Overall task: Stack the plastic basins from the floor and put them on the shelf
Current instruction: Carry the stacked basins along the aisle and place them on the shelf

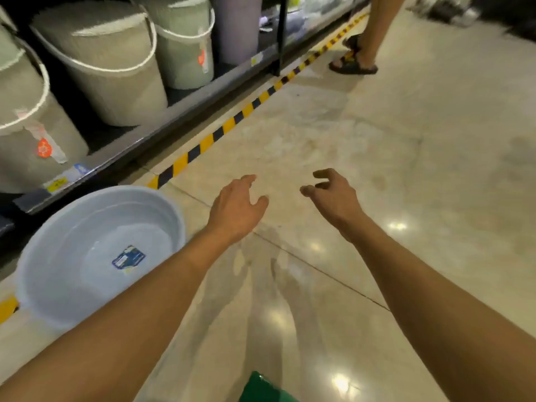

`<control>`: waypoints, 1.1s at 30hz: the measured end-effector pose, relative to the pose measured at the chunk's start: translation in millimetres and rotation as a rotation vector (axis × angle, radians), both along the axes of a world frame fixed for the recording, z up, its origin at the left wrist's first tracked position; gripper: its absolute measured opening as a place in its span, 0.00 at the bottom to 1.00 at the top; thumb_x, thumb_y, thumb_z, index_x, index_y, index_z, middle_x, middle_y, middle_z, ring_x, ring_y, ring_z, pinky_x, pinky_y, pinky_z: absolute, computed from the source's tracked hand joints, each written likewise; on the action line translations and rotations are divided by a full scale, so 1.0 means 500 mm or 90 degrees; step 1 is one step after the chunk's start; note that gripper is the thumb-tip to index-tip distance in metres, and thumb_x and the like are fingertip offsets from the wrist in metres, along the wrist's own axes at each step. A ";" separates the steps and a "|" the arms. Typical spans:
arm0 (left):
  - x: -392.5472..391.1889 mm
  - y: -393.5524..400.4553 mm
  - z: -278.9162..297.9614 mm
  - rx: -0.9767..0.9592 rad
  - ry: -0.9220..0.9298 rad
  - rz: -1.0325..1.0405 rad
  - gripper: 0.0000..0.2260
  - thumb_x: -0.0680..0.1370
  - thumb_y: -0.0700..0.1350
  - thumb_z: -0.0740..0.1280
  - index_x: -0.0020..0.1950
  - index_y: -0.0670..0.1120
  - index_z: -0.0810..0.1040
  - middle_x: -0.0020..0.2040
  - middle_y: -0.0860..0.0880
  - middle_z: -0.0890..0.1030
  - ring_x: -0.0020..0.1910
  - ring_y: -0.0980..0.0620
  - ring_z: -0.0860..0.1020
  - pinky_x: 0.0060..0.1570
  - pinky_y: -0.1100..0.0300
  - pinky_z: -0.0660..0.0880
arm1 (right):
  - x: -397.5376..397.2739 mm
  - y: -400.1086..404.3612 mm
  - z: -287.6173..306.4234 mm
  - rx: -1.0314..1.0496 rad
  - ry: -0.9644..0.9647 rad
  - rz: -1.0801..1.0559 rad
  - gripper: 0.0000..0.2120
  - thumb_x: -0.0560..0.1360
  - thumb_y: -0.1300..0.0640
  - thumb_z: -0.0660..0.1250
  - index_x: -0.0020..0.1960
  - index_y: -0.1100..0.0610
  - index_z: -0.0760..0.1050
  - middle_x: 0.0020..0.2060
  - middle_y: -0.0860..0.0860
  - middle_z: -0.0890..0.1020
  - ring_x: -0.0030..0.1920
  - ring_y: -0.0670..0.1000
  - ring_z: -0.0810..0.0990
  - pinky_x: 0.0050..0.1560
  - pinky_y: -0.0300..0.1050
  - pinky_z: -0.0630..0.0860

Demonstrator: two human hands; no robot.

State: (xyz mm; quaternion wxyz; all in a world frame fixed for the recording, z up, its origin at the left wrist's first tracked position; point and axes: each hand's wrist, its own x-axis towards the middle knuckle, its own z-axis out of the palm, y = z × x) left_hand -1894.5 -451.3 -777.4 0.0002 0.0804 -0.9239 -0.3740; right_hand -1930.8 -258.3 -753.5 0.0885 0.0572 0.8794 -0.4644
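The floor (pixel 377 146) is taking most of the view, pale, glossy and reflecting lamps. Along its left side the shelf (pixel 162 123) is running from near to far, with a yellow-and-black stripe (pixel 232 123) at its foot, probably to mark the edge for walkers. Large grey-green buckets (pixel 110 68) with white handles are standing on it, cut off at the top. One pale blue basin (pixel 95 256) is lying on the near left floor, beside the shelf, mouth up, so another could nest in it; my left forearm is covering its near rim. No second basin is showing. The left hand (pixel 236 208) and the right hand (pixel 333 195) are hovering over bare floor, fingers spread and curled, holding nothing. Far off, someone's sandalled feet (pixel 352 63) are standing. A green thing (pixel 261 388) at the bottom edge is too cropped to name.
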 end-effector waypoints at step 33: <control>0.962 1.875 -0.144 -0.080 -0.207 -0.881 0.28 0.77 0.56 0.68 0.74 0.45 0.69 0.67 0.41 0.78 0.64 0.37 0.76 0.56 0.50 0.72 | 1.622 1.496 -0.176 -0.019 -0.171 -1.267 0.29 0.74 0.45 0.72 0.71 0.51 0.69 0.64 0.57 0.79 0.48 0.55 0.76 0.48 0.51 0.74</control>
